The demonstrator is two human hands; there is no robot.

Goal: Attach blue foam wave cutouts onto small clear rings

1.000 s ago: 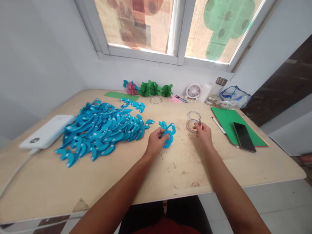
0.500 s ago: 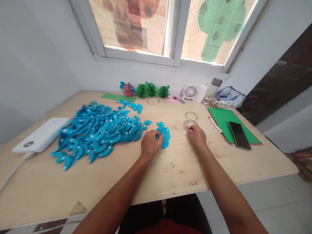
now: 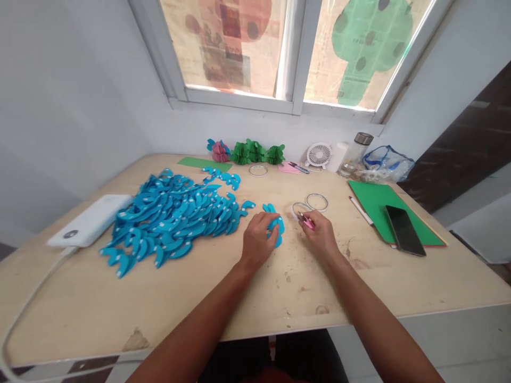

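Note:
Blue paper cutouts [image 3: 275,224] with small white squares lie in a small group at mid-table. Over their left side curves my left hand [image 3: 257,239], its thumb and forefinger apart; the hand hides part of the group. My right hand [image 3: 319,231] is closed on a small pink-handled tool [image 3: 307,222] with a dark, narrow tip, too small to make out fully. The tip is at a thin pale ring [image 3: 295,209], perhaps a tape roll, partly hidden by the hand. A second similar ring [image 3: 316,202] lies just behind it.
Left of my hands spreads a heap of blue curved cutouts [image 3: 171,213]. A white power bank [image 3: 90,221] with a cable stands further left. At the right lie a phone [image 3: 405,230], green sheets [image 3: 373,202] and a pen [image 3: 361,210]. A fan [image 3: 318,154] and bottle [image 3: 354,154] stand behind.
My right hand has moved left, closer to the blue cutouts, and the nearer ring has shifted left with it. My left thumb and forefinger have spread apart. The view has shifted slightly.

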